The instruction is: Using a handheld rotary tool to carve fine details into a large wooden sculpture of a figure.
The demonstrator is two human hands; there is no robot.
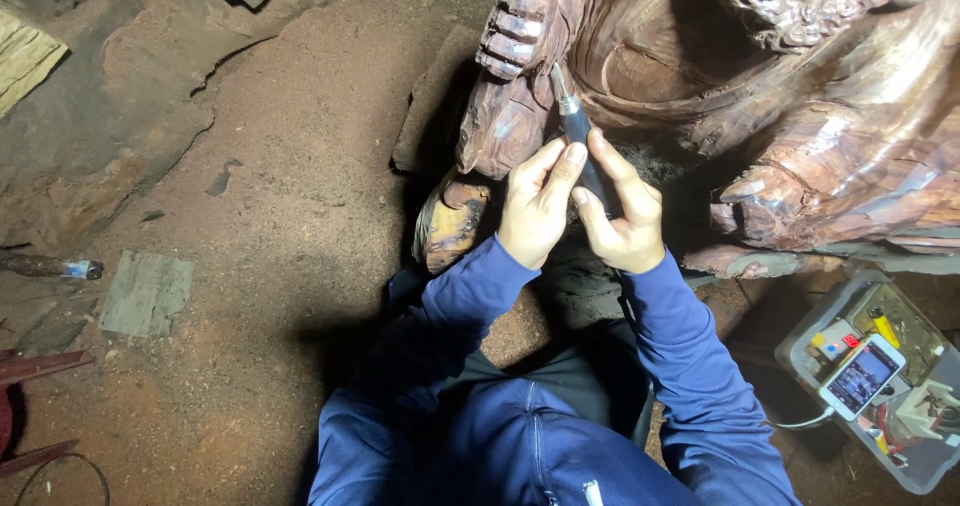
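The rotary tool [578, 131], a slim dark handpiece with a metal nose, points up and away from the person, its tip against the wooden carving [760, 116] just below a row of carved ridges. Both hands clasp it: the left hand [535, 211] closes fingers and thumb round the barrel, and the right hand [625, 221] wraps the lower end, so both grips are clamped tight on the tool.

The carving looks far along. Its reddish-brown surfaces are rounded, deeply grooved and glossy in places, with folds and curls already shaped; the patch at the tip appears to be getting fine detail. How much remains I cannot judge, as most of the carving runs out of view.

Right of the carving's base sits a clear plastic box [905, 461] of small bits, with a phone [862, 376] on top. Left of the carving, the dirt floor [290, 216] is dusty.
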